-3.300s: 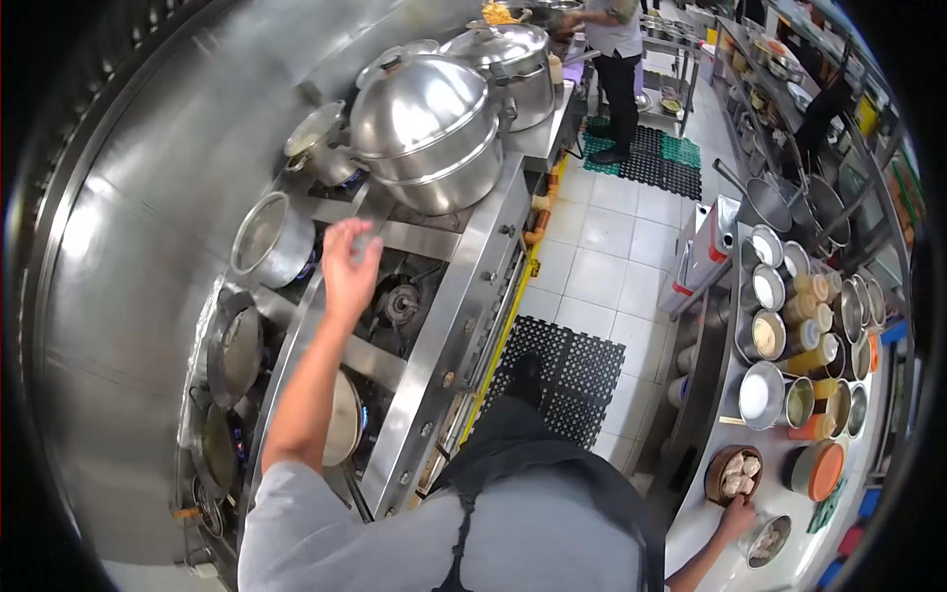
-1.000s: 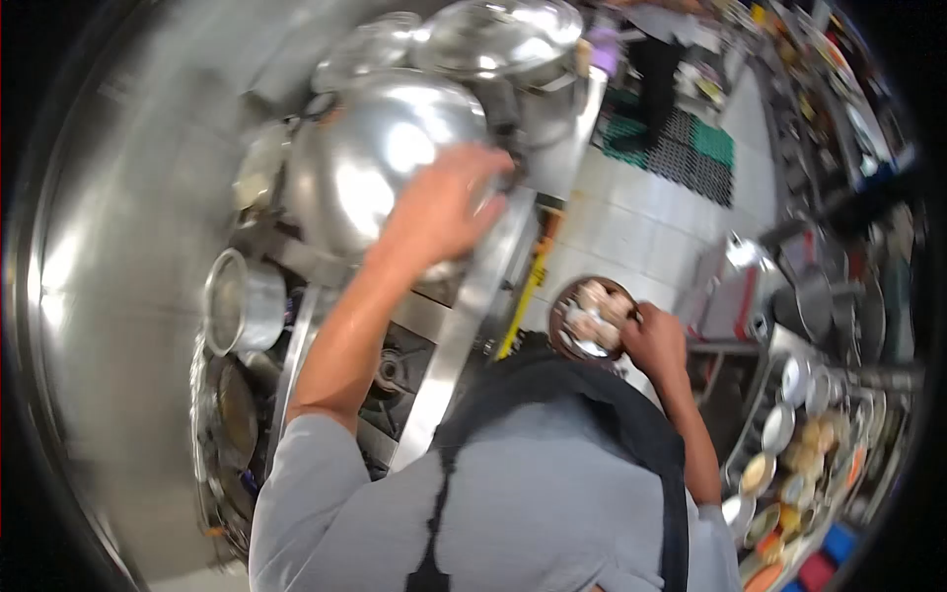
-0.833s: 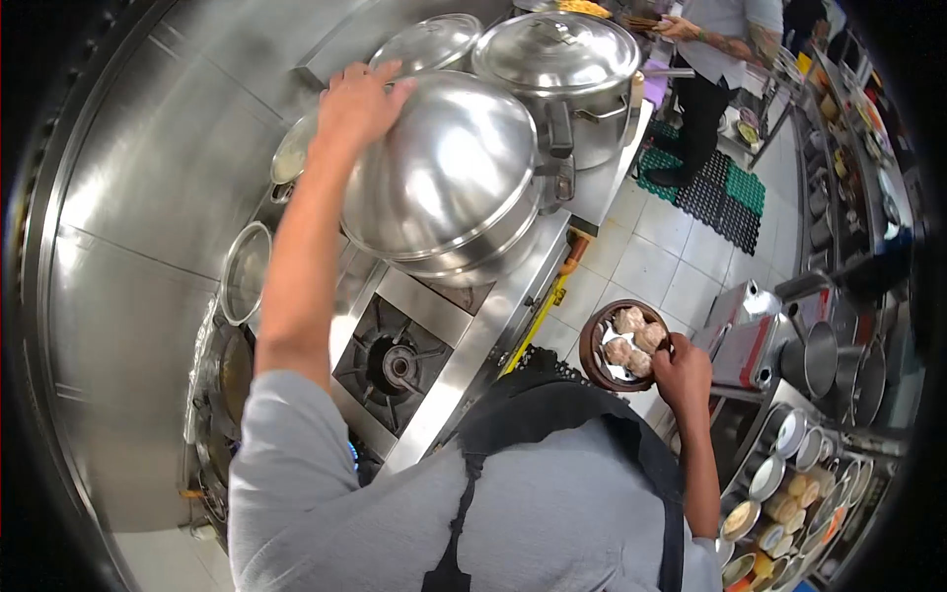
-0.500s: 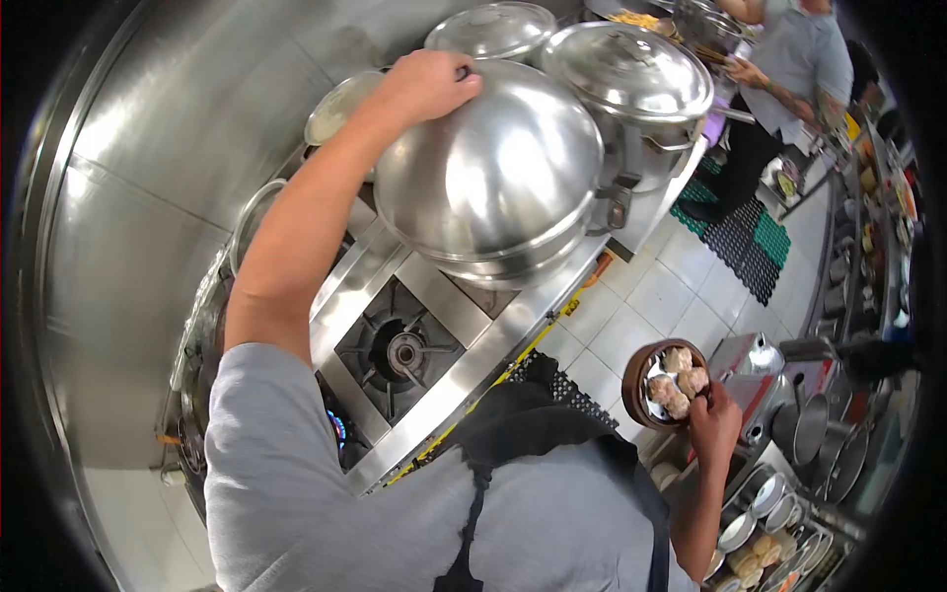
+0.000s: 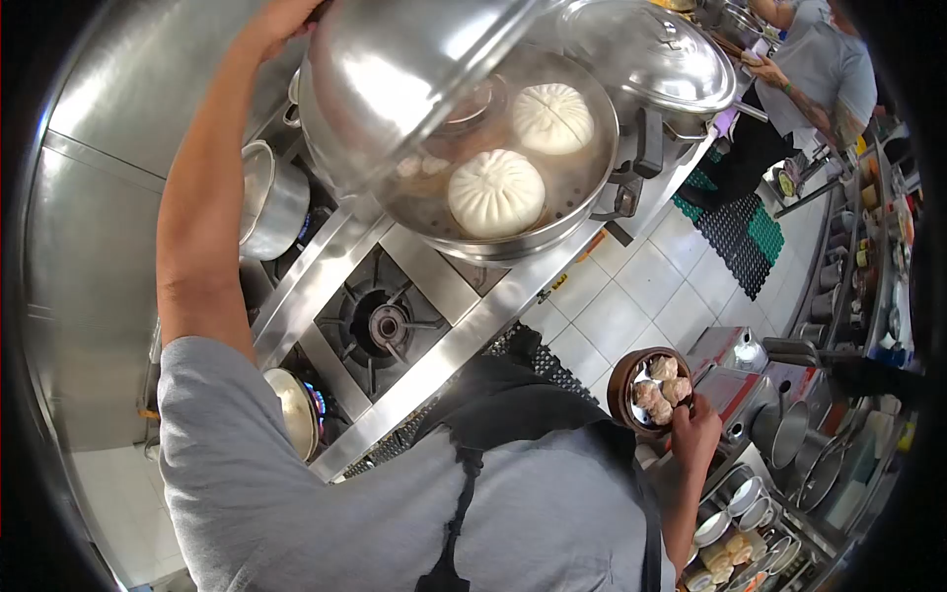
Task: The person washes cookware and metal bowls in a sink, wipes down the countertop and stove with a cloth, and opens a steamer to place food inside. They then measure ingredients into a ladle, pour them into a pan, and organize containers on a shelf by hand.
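Observation:
My left hand [image 5: 284, 22], partly cut off by the top edge, grips the dark knob of a large domed steel lid [image 5: 395, 74]. The lid is tilted up off a wide steamer pot [image 5: 464, 245]. Inside lie two big pleated white buns [image 5: 496, 194] on a perforated tray, with a steamer basket or bowl [image 5: 478, 104] and some smaller pale pieces behind them, blurred by steam. Low on the right, my right hand [image 5: 696, 428] is closed on the rim of a small round steamer basket [image 5: 621, 393] holding several open-topped dumplings [image 5: 665, 388].
A bare gas burner [image 5: 386, 326] sits in front of the pot, and a blue flame [image 5: 318, 403] burns by a pan at left. Another lidded pot [image 5: 656, 59] stands behind. A co-worker [image 5: 824, 74] is at the far right. Pans [image 5: 789, 434] and bowls [image 5: 712, 528] fill the right side.
My left hand has raised the lid up and to the left, uncovering the buns and letting out steam. My right hand with the basket has shifted slightly left.

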A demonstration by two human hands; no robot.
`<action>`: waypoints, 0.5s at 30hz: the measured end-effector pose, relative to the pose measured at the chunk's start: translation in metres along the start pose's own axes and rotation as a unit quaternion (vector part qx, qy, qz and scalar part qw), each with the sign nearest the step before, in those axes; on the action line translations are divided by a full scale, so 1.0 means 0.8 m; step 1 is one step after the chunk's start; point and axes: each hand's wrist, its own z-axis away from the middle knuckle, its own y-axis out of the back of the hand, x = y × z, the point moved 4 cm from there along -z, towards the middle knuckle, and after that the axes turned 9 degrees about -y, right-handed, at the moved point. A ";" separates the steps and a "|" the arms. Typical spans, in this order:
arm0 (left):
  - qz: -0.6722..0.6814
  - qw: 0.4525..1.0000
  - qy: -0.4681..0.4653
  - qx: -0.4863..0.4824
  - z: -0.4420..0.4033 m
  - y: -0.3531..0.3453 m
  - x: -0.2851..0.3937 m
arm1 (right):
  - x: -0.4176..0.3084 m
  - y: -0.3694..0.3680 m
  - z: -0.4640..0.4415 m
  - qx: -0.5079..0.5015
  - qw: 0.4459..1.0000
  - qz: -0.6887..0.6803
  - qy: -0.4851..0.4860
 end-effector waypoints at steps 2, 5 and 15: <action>0.093 0.995 0.006 0.026 0.001 0.002 -0.020 | -0.004 0.001 0.002 -0.015 1.000 -0.007 -0.001; 0.054 0.998 0.025 0.026 -0.009 0.023 -0.052 | -0.008 0.006 0.001 -0.027 1.000 0.013 0.005; -0.337 0.927 -0.162 0.025 0.083 0.008 0.051 | -0.026 0.015 0.000 -0.031 0.999 0.035 -0.005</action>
